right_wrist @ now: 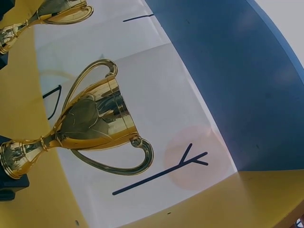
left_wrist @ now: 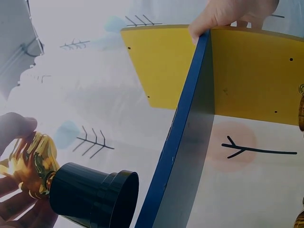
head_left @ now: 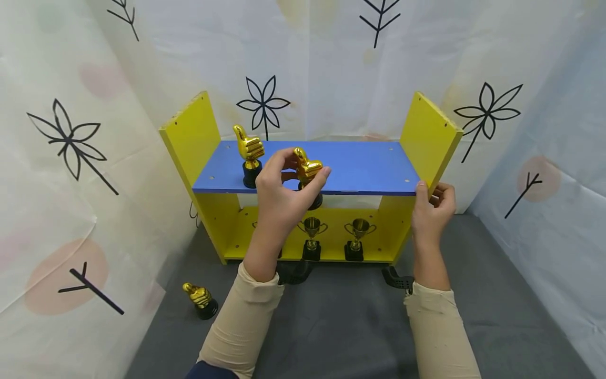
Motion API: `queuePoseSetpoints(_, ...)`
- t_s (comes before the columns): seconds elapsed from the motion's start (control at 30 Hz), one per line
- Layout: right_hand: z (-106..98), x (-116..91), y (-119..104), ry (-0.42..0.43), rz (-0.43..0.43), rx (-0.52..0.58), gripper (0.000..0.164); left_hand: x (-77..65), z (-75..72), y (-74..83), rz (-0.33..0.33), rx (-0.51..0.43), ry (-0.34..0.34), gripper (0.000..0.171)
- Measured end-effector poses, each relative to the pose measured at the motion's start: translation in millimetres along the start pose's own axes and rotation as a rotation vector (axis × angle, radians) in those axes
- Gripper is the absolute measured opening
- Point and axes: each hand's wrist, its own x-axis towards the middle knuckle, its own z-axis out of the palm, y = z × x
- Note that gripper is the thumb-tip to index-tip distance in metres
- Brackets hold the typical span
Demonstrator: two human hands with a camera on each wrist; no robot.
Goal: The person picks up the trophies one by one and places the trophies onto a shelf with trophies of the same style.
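Note:
In the head view my left hand holds a gold thumbs-up trophy by its golden top, in front of the blue shelf board. The left wrist view shows its dark base apart from the board's edge. My right hand grips the yellow side panel of the shelf unit, thumb at the board's front right corner and fingers around the outer side. Another thumbs-up trophy stands upright on the board's left part. The right wrist view does not show the right hand.
Gold cup trophies with black bases stand on the lower yellow shelf; the left forearm partly hides one. A third thumbs-up trophy is on the grey floor, left of the unit. Patterned white cloth hangs behind.

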Motion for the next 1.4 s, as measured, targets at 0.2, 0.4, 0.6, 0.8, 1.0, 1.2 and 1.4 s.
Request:
queuePoseSetpoints(0.2, 0.6, -2.0, -3.7, 0.000, 0.006, -0.004, 0.010, 4.2, 1.9, -0.6, -0.002, 0.002, 0.006, 0.046)
queuePoseSetpoints(0.4, 2.9, -12.9, -26.7, -0.007, 0.017, 0.014, 0.009, 8.0, 5.0, -4.3, -0.027, 0.007, 0.005, 0.045)
queuePoseSetpoints(0.6, 2.8, -18.0, -35.9, -0.012, 0.031, 0.002, 0.006, 8.7, 9.1, -10.5, -0.036, 0.017, 0.027, 0.046)
queuePoseSetpoints(0.8, 4.0, -17.5, -35.5, -0.004, 0.032, -0.014, 0.008, 9.7, 12.9, -14.8, -0.025, 0.042, 0.039, 0.050)
queuePoseSetpoints(1.0, 1.4, -4.0, -11.0, 0.000, 0.045, -0.022, 0.009, 10.5, 16.3, -17.4, -0.028, 0.045, 0.040, 0.052)
queuePoseSetpoints(1.2, -0.5, -2.6, -4.4, -0.006, 0.032, -0.023, 0.011, 11.6, 19.5, -19.7, -0.047, 0.035, 0.039, 0.054)
queuePoseSetpoints(1.4, -0.2, -3.0, -3.7, -0.009, 0.032, -0.030, 0.014, 12.8, 21.8, -23.1, -0.077, 0.028, 0.032, 0.057)
